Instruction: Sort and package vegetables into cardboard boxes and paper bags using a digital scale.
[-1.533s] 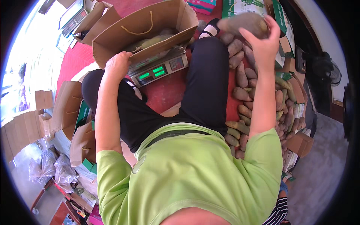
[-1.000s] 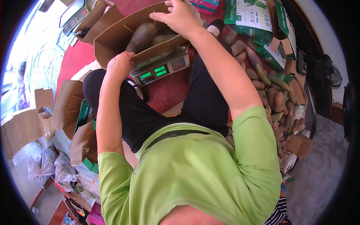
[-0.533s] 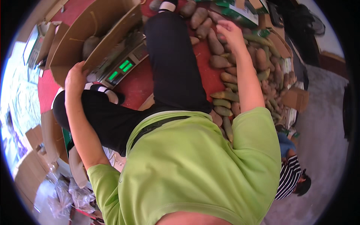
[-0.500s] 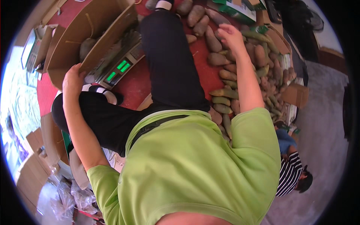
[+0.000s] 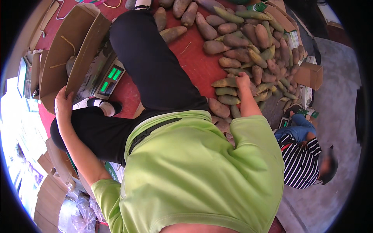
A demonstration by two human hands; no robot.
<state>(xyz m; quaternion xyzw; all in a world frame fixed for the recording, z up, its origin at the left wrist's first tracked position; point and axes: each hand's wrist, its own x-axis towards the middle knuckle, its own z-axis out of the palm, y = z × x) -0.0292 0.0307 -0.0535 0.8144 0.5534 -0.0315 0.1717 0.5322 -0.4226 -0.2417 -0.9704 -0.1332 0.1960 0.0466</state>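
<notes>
My left hand (image 5: 63,104) grips the near rim of an open cardboard box (image 5: 58,58), with the fingers over its edge. A rounded root (image 5: 70,65) shows inside the box. Against the box's right side stands a digital scale (image 5: 110,81) with green lit digits. On the right, my right hand (image 5: 243,80) is down at a heap of radish-like roots, some reddish-brown, some green. It is at the right end of a long green radish (image 5: 224,82), close to a reddish root (image 5: 257,74). Its fingers are partly hidden, so any grip on the radish is unclear.
My black-trousered legs (image 5: 155,66) spread over a red floor covering (image 5: 186,58). Loose reddish roots (image 5: 189,14) lie beyond my knee. A person in a striped top (image 5: 299,163) is at the lower right, near a small cardboard box (image 5: 309,74). Plastic bags (image 5: 83,217) lie at the lower left.
My right hand has come down and nearer to me, from raised above the heap to among the roots. My left hand stays on the box rim. The view has shifted.
</notes>
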